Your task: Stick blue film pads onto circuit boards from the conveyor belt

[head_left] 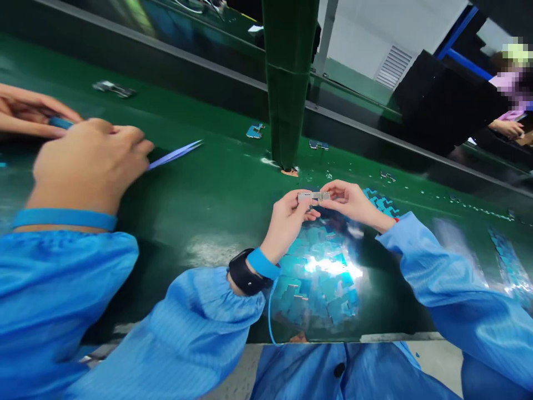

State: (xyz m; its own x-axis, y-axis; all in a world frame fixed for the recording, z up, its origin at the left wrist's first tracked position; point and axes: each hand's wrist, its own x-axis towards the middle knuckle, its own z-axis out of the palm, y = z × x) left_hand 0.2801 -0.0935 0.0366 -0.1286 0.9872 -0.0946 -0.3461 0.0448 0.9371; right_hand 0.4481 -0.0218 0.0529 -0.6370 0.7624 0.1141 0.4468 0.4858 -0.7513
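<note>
Both my hands hold one small circuit board [314, 196] with a silvery metal part, raised above the green table. Its left end is pinched between the thumb and fingers of my left hand [287, 219], which wears a blue wrist strap [263, 263] and a black band. From the other side, the fingertips of my right hand [352, 204] close on its right end. Just below lies a shiny clear plastic bag or sheet [322, 278] with many flat teal pieces under the glare. Part of the board is hidden behind my fingers.
At left, a co-worker's hand [89, 161] holds lilac tweezers [177, 154]. A green post [289, 83] rises ahead of my hands. Small boards [255, 131] lie along the table's far side, with several teal pieces [381, 203] beyond my right wrist. A blue cord [270, 311] hangs from my strap.
</note>
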